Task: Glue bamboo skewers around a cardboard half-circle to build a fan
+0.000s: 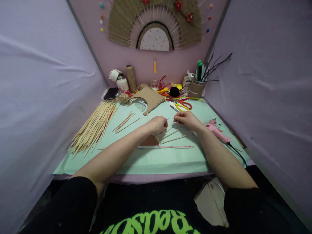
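Note:
My right hand (187,119) is closed in a pinch on the end of a thin bamboo stick (171,123), which slants down toward my left hand. With fingers curled, my left hand (157,124) sits above a brown half-round cardboard piece (149,141); what its fingers hold is hidden. Several bamboo sticks (173,139) spread out to the right from the cardboard's edge. Along its straight side runs a stick with red marks (177,147). My left hand and forearm cover part of the cardboard.
A large pile of bamboo sticks (94,128) lies left, a few loose sticks (124,123) beside it. Behind are cut cardboard (152,99) and scissors (184,105). A pink glue gun (218,132) with black cord lies right. A bottle (122,84) and a pot of twigs (197,88) stand at the back.

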Action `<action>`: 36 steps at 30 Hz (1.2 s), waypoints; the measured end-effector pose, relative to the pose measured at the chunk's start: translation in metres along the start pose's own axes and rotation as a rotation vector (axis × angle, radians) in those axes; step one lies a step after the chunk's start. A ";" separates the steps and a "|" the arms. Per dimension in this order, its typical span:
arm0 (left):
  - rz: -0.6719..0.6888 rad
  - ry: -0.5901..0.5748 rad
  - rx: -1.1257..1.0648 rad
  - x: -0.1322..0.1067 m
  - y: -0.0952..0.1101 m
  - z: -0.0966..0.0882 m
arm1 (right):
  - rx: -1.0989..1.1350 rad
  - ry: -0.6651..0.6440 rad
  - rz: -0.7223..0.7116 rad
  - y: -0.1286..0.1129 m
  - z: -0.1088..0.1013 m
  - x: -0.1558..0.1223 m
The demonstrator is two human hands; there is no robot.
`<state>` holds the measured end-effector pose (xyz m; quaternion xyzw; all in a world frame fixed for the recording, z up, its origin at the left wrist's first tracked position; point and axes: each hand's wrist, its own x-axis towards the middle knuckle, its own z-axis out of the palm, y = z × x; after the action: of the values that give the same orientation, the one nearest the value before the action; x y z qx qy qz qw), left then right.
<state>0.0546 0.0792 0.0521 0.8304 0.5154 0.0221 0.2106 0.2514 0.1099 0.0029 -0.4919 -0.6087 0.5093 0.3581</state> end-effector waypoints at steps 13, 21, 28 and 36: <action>-0.023 -0.048 0.130 0.002 0.000 0.003 | 0.018 0.037 0.054 0.003 0.005 0.004; -0.044 -0.077 0.129 0.003 0.000 0.002 | -0.052 0.035 0.016 0.008 0.005 0.008; -0.061 -0.092 0.146 0.006 0.001 0.006 | -0.302 0.070 -0.120 0.011 0.005 0.009; -0.081 -0.115 0.181 0.012 0.000 0.010 | -0.459 0.068 -0.165 0.011 0.008 0.007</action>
<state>0.0628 0.0867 0.0410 0.8245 0.5353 -0.0806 0.1649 0.2449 0.1144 -0.0102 -0.5260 -0.7340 0.3098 0.2976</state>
